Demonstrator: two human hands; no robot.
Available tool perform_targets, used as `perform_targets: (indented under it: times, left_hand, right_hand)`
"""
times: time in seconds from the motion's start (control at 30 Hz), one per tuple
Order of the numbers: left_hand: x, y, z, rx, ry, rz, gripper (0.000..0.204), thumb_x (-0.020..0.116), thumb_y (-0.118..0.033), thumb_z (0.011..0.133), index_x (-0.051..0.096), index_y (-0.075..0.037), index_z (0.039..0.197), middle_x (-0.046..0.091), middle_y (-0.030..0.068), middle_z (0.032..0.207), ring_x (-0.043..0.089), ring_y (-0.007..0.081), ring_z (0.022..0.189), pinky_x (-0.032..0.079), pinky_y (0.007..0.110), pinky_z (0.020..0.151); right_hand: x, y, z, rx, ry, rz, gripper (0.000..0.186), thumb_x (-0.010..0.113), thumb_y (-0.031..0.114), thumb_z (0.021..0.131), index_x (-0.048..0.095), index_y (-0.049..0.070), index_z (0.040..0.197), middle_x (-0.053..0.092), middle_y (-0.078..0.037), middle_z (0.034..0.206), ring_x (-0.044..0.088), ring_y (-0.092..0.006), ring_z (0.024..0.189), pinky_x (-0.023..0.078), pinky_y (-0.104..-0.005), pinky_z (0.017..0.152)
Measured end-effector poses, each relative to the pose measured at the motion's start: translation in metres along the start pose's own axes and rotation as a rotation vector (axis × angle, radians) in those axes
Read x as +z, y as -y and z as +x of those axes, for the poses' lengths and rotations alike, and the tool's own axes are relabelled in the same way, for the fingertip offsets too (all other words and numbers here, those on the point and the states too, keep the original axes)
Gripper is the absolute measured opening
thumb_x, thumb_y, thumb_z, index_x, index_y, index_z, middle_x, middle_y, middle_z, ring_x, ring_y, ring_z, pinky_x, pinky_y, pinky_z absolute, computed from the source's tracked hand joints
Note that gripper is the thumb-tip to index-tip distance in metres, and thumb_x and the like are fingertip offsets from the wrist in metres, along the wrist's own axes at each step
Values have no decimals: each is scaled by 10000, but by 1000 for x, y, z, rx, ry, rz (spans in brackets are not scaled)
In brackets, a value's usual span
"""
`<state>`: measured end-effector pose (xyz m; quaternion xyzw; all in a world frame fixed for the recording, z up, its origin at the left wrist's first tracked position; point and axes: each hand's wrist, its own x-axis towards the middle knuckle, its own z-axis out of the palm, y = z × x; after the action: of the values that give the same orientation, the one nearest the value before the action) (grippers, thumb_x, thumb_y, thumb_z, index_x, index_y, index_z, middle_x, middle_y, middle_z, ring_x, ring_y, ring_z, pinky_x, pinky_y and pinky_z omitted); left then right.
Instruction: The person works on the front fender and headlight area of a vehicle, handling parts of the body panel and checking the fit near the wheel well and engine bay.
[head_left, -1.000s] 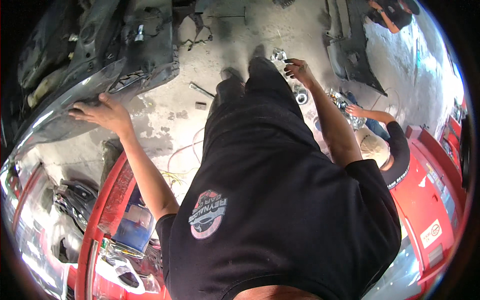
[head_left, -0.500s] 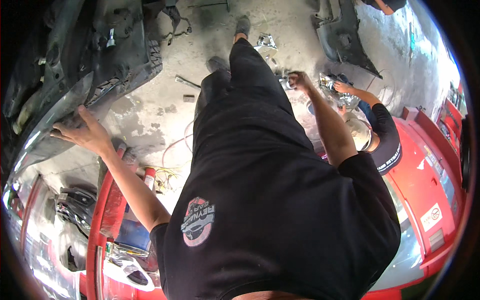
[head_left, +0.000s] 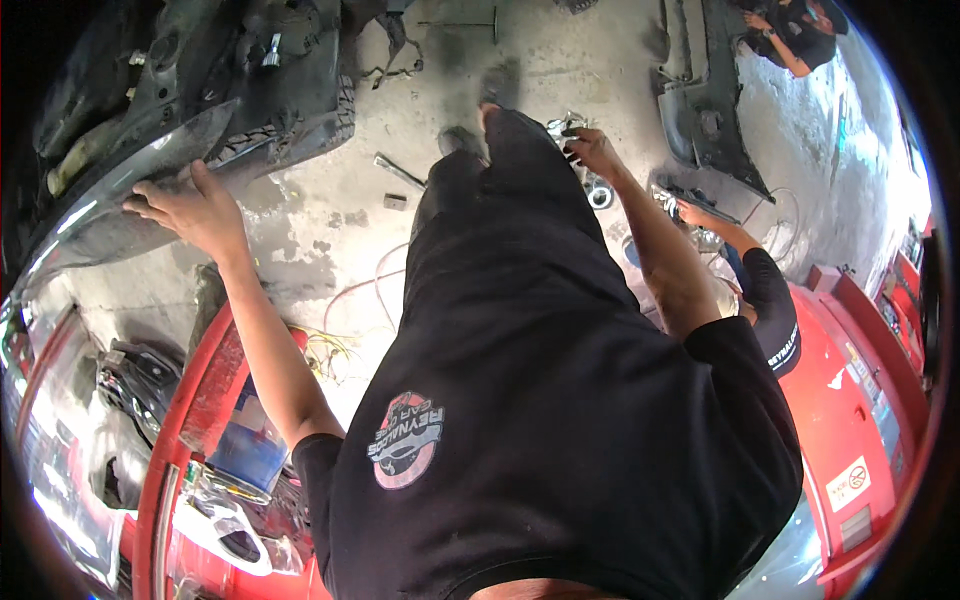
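Observation:
My left hand (head_left: 200, 212) lies on the edge of a dark, glossy car body panel (head_left: 130, 210). Its thumb stands apart from the fingers, and it does not grip the panel. Out in front of my right thigh is my right hand (head_left: 594, 152), its fingers loosely bent and apart, with nothing visible in them. Just beyond those fingers, shiny metal parts (head_left: 566, 124) lie on the floor. A silver ring-shaped part (head_left: 600, 194) sits below the hand, close to my leg.
At right a co-worker (head_left: 765, 290) crouches over metal parts beside a red machine (head_left: 850, 420); another person (head_left: 795, 35) is at the far right. A black trim panel (head_left: 700, 120), a bar (head_left: 398, 170) and a small block (head_left: 395, 201) lie on the floor. A tire (head_left: 345, 110) stands left.
My right hand has moved forward and slightly left, away from the silver ring-shaped part. My left hand stays on the panel. The view has shifted, showing more of the far person.

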<state>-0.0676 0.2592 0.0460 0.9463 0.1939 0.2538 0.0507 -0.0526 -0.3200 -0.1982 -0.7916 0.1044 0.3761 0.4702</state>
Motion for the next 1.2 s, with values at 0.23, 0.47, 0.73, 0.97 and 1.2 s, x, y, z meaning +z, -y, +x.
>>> perform_targets:
  times: [0.23, 0.47, 0.73, 0.97, 1.2]
  left_hand:
    - [-3, -1, -4, 20, -39, -84, 847, 690, -301, 890, 239, 147, 1450, 162, 421, 1506, 98, 522, 1451, 201, 566, 1165]
    - [-8, 2, -6, 36, -62, -123, 842, 712, -308, 874, 270, 80, 1476, 162, 377, 1536, 170, 511, 1442, 206, 566, 1169]
    - [-9, 6, -11, -75, -48, -117, 840, 722, -278, 863, 266, -38, 1525, 115, 302, 1587, 147, 526, 1444, 209, 584, 1164]
    - [-14, 6, -9, -34, -62, -211, 852, 721, -227, 835, 266, -75, 1538, 102, 283, 1599, 143, 532, 1444, 209, 596, 1155]
    - [-10, 3, -18, -86, -63, -218, 790, 683, -181, 855, 288, -52, 1527, 124, 281, 1597, 144, 537, 1441, 210, 570, 1162]
  right_hand:
    - [10, -101, -19, 313, 120, 389, 302, 525, -4, 920, 592, -45, 1212, 687, -146, 903, 662, -200, 710, 539, -316, 559]
    - [-21, -69, -8, 215, 303, 1019, 347, 594, 89, 888, 583, -14, 1220, 599, -79, 795, 565, -176, 620, 435, -297, 502]
    - [-25, 36, -14, -9, -57, 100, 337, 585, 156, 897, 646, 36, 1206, 683, -53, 844, 632, -143, 704, 493, -283, 611]
    - [-25, 40, -14, 12, -64, -6, 380, 588, 180, 880, 636, 32, 1227, 687, -65, 847, 634, -158, 696, 495, -301, 604]
    - [-17, -16, -32, 64, 5, -89, 373, 575, 120, 858, 632, 21, 1213, 680, -72, 800, 634, -156, 625, 494, -291, 543]
